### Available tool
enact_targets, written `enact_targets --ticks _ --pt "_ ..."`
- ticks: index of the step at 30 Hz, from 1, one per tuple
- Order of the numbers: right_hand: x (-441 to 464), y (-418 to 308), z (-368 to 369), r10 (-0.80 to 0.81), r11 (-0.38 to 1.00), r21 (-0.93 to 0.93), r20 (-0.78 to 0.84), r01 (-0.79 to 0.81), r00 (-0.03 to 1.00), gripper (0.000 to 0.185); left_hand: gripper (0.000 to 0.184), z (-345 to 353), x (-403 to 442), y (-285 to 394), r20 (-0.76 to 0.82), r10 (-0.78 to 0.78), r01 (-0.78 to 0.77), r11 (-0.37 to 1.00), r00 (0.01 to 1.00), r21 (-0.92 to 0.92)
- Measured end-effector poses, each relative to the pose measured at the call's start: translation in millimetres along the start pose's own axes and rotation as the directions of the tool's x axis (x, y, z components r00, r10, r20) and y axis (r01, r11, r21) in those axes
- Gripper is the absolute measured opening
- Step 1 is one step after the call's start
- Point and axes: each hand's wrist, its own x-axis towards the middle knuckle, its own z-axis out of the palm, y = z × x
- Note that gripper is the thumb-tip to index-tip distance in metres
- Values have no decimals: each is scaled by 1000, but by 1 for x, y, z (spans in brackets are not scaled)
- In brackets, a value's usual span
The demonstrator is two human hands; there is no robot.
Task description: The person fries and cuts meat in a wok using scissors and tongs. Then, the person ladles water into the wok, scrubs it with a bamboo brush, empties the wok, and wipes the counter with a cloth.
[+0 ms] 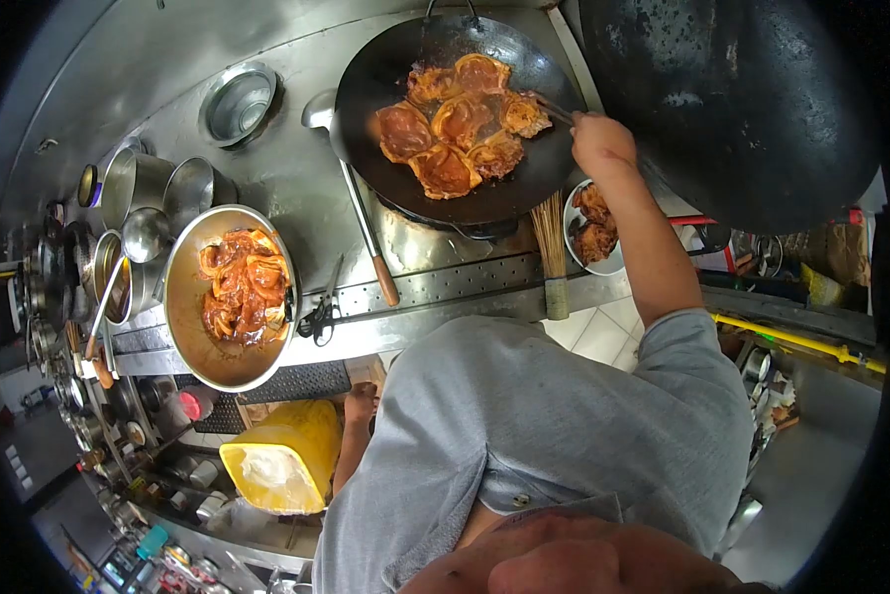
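Observation:
My right hand is closed around metal tongs, their tips at a browned piece of meat on the right side of the wok. Around it lie several reddish, sauce-coated meat slices, some browner than others. Low beside my body, my left hand has its fingers curled; whether anything is inside them is hidden. Just left of that hand stands a yellow tub with white powder in it. Browned pieces sit on a white plate below my right forearm.
A large bowl of marinated meat sits at the counter's left edge, scissors beside it. A long-handled ladle lies left of the wok. A bamboo brush stands near the plate. Another dark wok fills the upper right.

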Motion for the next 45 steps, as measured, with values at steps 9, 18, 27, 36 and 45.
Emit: enact_targets --ticks 9,18,27,36,45 --pt "23 -7 43 -35 999 -33 82 37 996 28 34 2 26 -14 -55 127 -122 989 990 80" --pt "-116 -116 -26 -428 295 943 276 -155 861 55 24 -16 -59 232 59 434 -357 804 899 -476" --pt "-178 -253 5 -787 226 930 -1 290 616 38 16 -49 -59 268 -411 173 -445 292 895 -847" --pt "-172 -403 140 -495 643 763 483 -70 722 48 11 -101 -109 172 -607 388 -709 514 694 -483" --pt "-190 -362 153 -450 589 807 364 -36 815 35 20 -96 -91 189 -251 568 -611 634 784 -474"
